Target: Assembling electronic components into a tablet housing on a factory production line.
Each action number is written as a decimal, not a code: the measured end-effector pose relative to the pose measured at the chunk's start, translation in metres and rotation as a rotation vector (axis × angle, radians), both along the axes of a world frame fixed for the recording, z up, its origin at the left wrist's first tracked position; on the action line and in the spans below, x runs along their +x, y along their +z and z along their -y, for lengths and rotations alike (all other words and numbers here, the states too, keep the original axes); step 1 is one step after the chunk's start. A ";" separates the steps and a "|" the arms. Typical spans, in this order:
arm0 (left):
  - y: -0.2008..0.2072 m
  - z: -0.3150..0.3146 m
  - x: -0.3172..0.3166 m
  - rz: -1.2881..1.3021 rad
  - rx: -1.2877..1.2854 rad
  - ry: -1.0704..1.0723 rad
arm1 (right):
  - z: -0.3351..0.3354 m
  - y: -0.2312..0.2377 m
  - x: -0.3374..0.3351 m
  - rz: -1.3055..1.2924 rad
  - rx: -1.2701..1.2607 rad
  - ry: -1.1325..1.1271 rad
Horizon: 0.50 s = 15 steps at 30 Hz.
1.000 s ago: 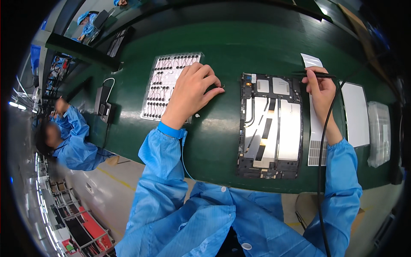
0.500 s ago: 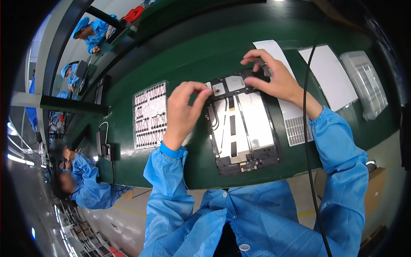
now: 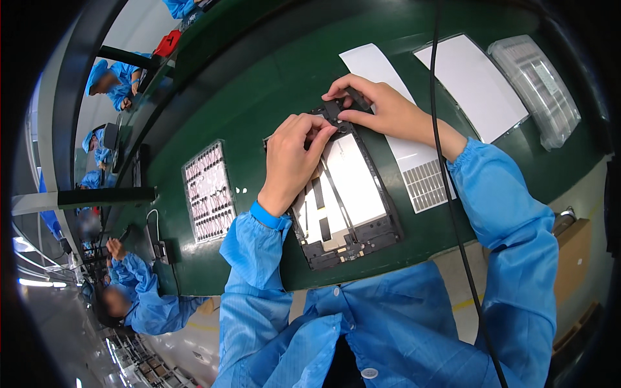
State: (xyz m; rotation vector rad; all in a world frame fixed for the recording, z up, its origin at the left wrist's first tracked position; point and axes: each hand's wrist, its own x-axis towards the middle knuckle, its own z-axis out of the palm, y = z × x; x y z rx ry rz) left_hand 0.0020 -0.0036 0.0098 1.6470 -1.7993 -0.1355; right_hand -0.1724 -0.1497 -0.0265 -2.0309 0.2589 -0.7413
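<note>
Green bench (image 3: 259,110) carried an opened tablet (image 3: 346,200); at its 12 o'clock edge, left hand (image 3: 291,158) pinched a small part, right hand (image 3: 378,110) gripped a black tool (image 3: 358,98).

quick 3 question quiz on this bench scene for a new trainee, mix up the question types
1. True or false: both hands are at the far end of the opened tablet.
2. Multiple choice: what lies on the green table to the left of the tablet? A) a tray of small parts B) a coiled hose C) a red bin
3. Short answer: what does the right hand grip besides touching the tablet?

Key
1. True: the left hand and right hand meet at its top edge.
2. A: the tray of small parts.
3. A slim dark tool; the black cable across the right sleeve may lead to it, though the join is hidden.
</note>
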 end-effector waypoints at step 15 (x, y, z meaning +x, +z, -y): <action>0.002 -0.002 -0.004 0.047 -0.015 0.018 | -0.005 0.002 0.000 -0.072 -0.047 0.011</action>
